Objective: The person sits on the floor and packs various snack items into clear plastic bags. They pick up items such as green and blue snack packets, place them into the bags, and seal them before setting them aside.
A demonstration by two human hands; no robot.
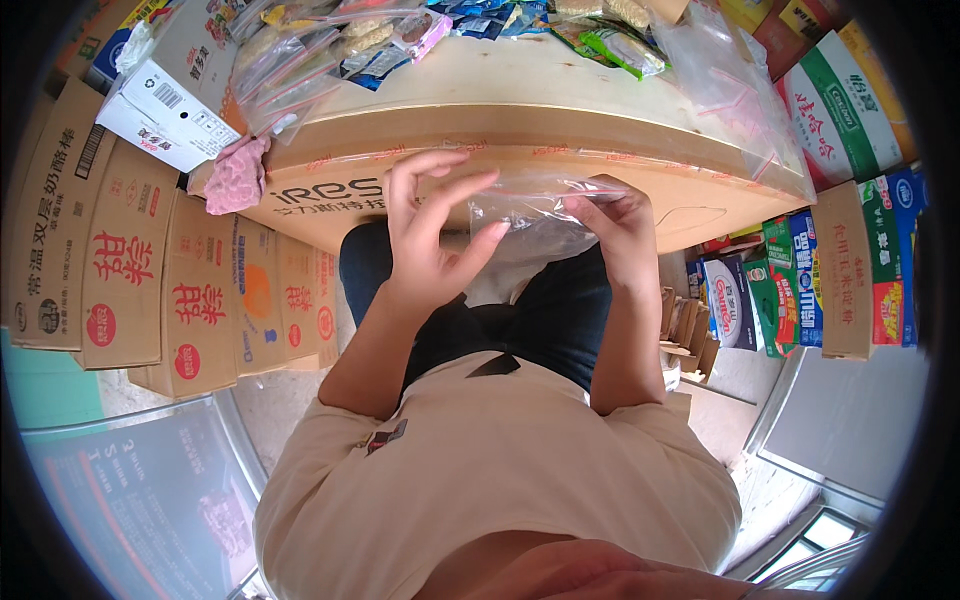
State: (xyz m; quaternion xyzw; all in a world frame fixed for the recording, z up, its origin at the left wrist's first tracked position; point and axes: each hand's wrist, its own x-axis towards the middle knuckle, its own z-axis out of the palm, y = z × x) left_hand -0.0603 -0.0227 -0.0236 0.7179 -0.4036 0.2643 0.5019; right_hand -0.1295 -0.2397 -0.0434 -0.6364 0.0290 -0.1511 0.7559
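A clear plastic zip bag [529, 217] with a reddish zip line hangs over my lap, in front of the carton-topped table's side. Its upper right corner is pinched between the thumb and fingers of my right hand [622, 225]. The bag looks flat, and I see nothing in it. At its left edge my left hand [439, 232] is raised with the fingers spread, gripping nothing. The left thumb tip is close to the bag; whether it touches the film I cannot tell.
On the tabletop [480, 86] lie filled zip bags [285, 82], blue packets [480, 19], a green packet [619, 52] and loose clear bags [720, 82]. A pink cloth [238, 176] hangs at the left corner beside a white box [169, 112]. Cartons [187, 292] stand left, more boxes [806, 277] right.
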